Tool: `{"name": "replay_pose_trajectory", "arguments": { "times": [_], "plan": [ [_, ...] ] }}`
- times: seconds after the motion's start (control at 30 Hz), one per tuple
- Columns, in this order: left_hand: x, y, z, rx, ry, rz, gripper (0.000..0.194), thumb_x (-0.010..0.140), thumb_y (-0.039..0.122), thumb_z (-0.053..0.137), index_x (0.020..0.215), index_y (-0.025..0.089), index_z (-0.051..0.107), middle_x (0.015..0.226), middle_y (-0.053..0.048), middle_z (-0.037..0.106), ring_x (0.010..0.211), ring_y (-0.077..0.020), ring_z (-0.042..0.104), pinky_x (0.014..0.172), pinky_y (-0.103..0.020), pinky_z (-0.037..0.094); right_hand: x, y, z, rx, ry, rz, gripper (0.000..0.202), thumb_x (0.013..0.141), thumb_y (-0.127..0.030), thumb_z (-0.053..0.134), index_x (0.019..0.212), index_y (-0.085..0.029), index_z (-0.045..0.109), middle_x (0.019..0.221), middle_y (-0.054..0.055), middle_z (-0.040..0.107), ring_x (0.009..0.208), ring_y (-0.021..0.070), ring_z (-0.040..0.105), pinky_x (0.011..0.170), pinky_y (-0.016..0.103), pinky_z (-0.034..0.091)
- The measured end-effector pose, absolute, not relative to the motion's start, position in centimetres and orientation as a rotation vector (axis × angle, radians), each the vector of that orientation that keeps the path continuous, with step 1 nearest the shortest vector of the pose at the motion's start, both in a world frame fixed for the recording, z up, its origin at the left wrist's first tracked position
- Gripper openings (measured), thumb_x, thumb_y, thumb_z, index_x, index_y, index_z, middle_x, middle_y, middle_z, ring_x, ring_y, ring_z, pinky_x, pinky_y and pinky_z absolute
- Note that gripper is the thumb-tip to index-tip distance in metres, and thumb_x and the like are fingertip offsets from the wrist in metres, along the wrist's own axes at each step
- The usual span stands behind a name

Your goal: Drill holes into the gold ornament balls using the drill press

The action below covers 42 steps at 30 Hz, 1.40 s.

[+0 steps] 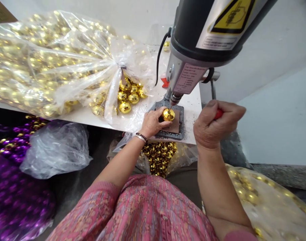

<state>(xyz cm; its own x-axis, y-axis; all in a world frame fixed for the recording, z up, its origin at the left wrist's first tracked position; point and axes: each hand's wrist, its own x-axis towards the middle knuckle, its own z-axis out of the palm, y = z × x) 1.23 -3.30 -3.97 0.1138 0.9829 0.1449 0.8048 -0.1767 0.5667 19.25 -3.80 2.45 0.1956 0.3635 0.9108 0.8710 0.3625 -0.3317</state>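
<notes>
A bench drill [195,50] stands on the white table, its bit pointing down. My left hand [154,122] grips a shiny gold faceted ball [168,114] between thumb and fingers, on a brown pad [174,125] over the drill's grey base [181,117]. The bit's tip meets the top of the ball. To the right, my right hand [215,124] is wrapped round a red knob [219,113] on the drill's lever side. Several loose gold balls [133,98] lie left of the drill, at the mouth of a clear bag.
A big clear bag of gold balls [42,63] covers the table's left part. Below the table edge are an open bag of small gold pieces [160,155], a crumpled clear bag [57,149] and purple balls [17,190]. Another bag [265,201] lies at lower right.
</notes>
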Motion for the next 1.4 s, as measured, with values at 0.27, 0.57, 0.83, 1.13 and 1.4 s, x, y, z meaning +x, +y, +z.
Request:
{"name": "replay_pose_trajectory", "arguments": {
  "times": [0.27,0.57,0.83,1.13,1.4],
  "plan": [
    [0.8,-3.6,-3.6,2.032,1.665,0.750,0.053,0.085,0.036,0.083,0.134,0.022,0.066,0.110,-0.007,0.079,0.102,-0.0291,0.071,0.093,-0.039,0.052,19.6,-3.0,11.2,-1.320,-1.456,-0.360,0.043,0.104,-0.054,0.036,0.084,-0.018,0.046,0.075,0.000,0.044,0.071,0.0076,0.044,0.072,0.025,0.037],
    [-0.8,-7.3,-3.7,2.137,1.485,0.786,0.060,0.082,0.037,0.086,0.136,0.020,0.066,0.127,-0.011,0.077,0.117,-0.0294,0.070,0.106,-0.042,0.052,19.8,-2.3,12.2,-1.323,-1.494,-0.268,0.029,0.098,-0.045,0.041,0.081,-0.022,0.035,0.077,0.001,0.040,0.074,0.0093,0.041,0.074,0.026,0.037],
    [-6.0,-6.8,-3.6,1.939,1.809,1.099,0.039,0.103,0.033,0.063,0.140,0.023,0.066,0.134,-0.011,0.075,0.110,-0.0218,0.071,0.102,-0.037,0.057,20.6,-2.0,11.1,-1.262,-1.526,-0.259,0.049,0.104,-0.059,0.035,0.089,-0.016,0.052,0.081,0.001,0.047,0.076,0.0081,0.044,0.077,0.027,0.038],
    [-10.5,-2.8,-2.5,1.540,2.330,0.654,0.040,0.099,0.032,0.064,0.134,0.014,0.067,0.120,-0.020,0.076,0.115,-0.0363,0.071,0.103,-0.048,0.054,19.9,-2.6,11.5,-1.257,-1.489,-0.173,0.028,0.099,-0.040,0.041,0.080,-0.020,0.037,0.080,0.001,0.042,0.075,0.0079,0.040,0.077,0.027,0.034],
    [-7.9,-5.0,-2.2,1.076,1.502,1.203,0.049,0.089,0.037,0.069,0.135,0.022,0.062,0.108,-0.007,0.073,0.091,-0.0193,0.071,0.075,-0.029,0.055,20.1,-2.5,11.4,-1.208,-1.516,-0.183,0.028,0.101,-0.037,0.042,0.080,-0.020,0.033,0.076,-0.002,0.039,0.069,0.0046,0.036,0.072,0.024,0.032]
  ]
}}
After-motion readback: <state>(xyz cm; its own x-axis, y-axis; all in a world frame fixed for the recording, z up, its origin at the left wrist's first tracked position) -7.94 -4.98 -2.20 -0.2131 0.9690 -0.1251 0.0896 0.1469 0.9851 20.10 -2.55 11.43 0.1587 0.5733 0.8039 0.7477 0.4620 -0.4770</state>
